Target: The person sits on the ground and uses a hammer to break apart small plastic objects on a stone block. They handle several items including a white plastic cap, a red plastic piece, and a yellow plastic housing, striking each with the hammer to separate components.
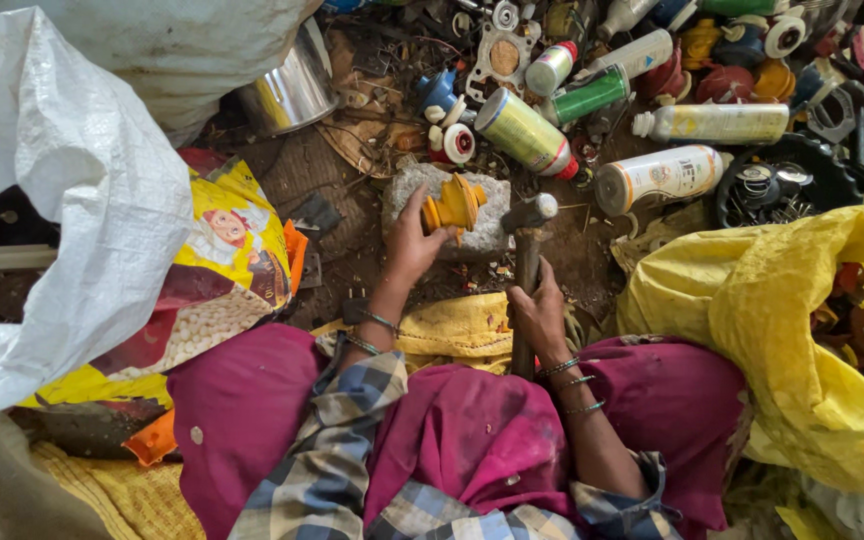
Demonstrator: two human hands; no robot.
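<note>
Big yellow sack (pixel 802 330) at the right, grey stone block (pixel 487 235) dead centre. Right hand (pixel 540 315) wraps the hammer (pixel 527 250) handle, head beside the block. Left hand (pixel 412 240) pins the orange plastic part (pixel 455 203) on the stone.

My left hand (pixel 410 240) holds the plastic part (pixel 455 204) on the stone block (pixel 487 235); just right of my fingers the hammer (pixel 527 260) stands in my right hand (pixel 539 315), with spray cans (pixel 592 120) beyond.

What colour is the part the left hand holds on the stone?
Yellow-orange part, clearest in the head view, held by the left hand.
</note>
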